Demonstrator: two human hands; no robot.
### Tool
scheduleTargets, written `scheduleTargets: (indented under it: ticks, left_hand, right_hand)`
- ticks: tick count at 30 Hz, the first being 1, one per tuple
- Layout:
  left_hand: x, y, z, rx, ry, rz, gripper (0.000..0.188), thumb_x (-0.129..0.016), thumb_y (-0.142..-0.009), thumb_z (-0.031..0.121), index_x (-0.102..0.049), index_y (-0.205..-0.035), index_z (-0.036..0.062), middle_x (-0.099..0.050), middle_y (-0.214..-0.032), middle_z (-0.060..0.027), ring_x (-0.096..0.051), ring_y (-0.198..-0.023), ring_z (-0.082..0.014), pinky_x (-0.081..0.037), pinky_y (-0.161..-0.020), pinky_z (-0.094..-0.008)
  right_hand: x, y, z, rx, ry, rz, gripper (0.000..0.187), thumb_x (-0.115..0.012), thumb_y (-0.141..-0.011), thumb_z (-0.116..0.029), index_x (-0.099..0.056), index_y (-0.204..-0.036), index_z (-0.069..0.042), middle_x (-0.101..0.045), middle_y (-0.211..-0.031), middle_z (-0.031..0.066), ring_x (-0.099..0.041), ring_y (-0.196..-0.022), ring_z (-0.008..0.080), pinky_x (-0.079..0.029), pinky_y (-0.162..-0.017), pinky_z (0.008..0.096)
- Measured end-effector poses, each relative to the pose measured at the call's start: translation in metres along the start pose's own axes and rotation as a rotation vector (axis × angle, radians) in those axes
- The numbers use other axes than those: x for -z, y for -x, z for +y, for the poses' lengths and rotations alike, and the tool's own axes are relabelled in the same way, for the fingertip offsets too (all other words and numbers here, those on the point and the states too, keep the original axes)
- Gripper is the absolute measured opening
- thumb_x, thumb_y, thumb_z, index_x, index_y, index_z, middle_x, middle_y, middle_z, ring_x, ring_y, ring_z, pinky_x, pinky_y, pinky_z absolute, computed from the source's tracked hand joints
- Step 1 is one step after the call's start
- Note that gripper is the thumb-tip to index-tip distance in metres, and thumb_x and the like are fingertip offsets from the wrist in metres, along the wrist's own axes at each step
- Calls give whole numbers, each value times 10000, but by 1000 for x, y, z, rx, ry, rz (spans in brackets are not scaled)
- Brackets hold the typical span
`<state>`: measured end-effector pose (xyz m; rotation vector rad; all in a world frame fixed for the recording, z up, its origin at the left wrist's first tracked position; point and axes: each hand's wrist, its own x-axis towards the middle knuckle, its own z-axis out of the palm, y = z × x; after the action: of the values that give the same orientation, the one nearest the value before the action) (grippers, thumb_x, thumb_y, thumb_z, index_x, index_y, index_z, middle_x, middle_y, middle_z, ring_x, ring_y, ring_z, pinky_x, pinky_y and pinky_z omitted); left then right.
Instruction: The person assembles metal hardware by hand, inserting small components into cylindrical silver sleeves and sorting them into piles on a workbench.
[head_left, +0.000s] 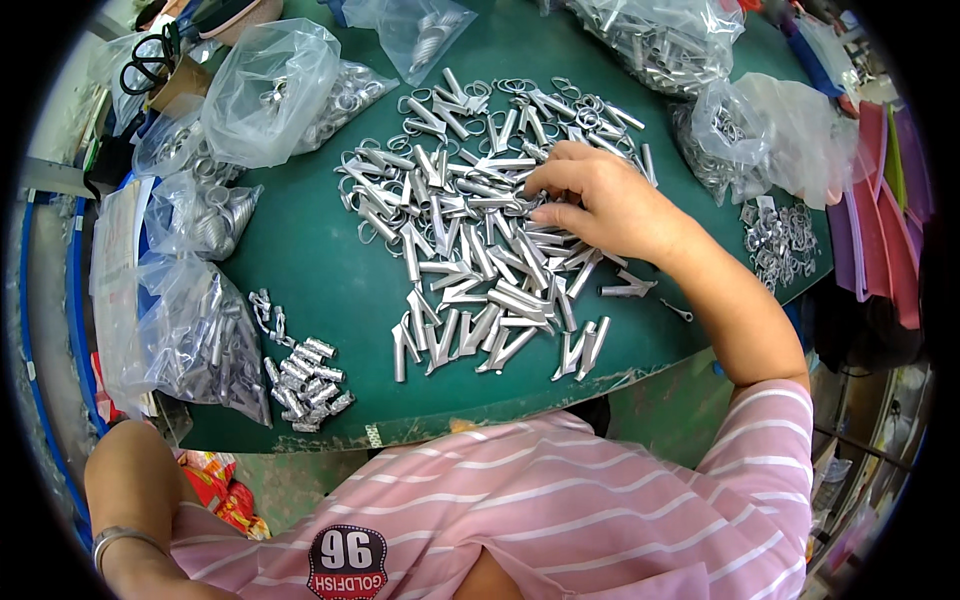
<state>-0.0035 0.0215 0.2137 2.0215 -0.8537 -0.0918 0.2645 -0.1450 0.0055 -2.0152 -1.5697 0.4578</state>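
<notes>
My right hand (600,197) reaches over a spread heap of metal tube pieces (485,260) on the green table. Its fingers are curled and its thumb stands a little apart from them, with nothing visible held between. The fingertips are at the heap's surface. Each silvery piece looks like a short tube with a bent, folded tab; thin metal rings (482,88) are mixed in, mostly toward the far side. My left arm folds back at the lower left. Past a bracelet, only the start of my left hand (155,578) shows, its fingers hidden.
Clear plastic bags of metal parts (205,335) line the left edge, beside a small pile of shiny cylinders (308,385). More bags (665,45) stand at the far right. A pile of small metal fittings (780,245) lies near the right edge. Black-handled scissors (150,62) stand far left.
</notes>
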Motion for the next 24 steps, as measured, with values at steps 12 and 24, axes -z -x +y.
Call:
scheduleTargets:
  ticks: [12, 24]
  left_hand:
    - [-29, 12, -7, -114, 222, 218, 162, -546, -775, 134, -600, -712, -4, -624, -728, -148, -552, -537, -184, -335, -442, -273]
    - [-40, 16, -27, -255, 369, 300, 446, -478, -928, 385, -594, -672, 39, -635, -759, -145, -590, -561, -194, -349, -439, -281]
  right_hand:
    - [-2, -42, -5, 254, -170, 224, 150, -663, -793, -23, -560, -903, -25, -586, -884, 106, -590, -765, 253, -486, -665, 317]
    - [-14, -190, -78, 580, -146, 618, 167, -638, -752, -74, -630, -911, -21, -610, -968, 162, -605, -874, 377, -497, -782, 419]
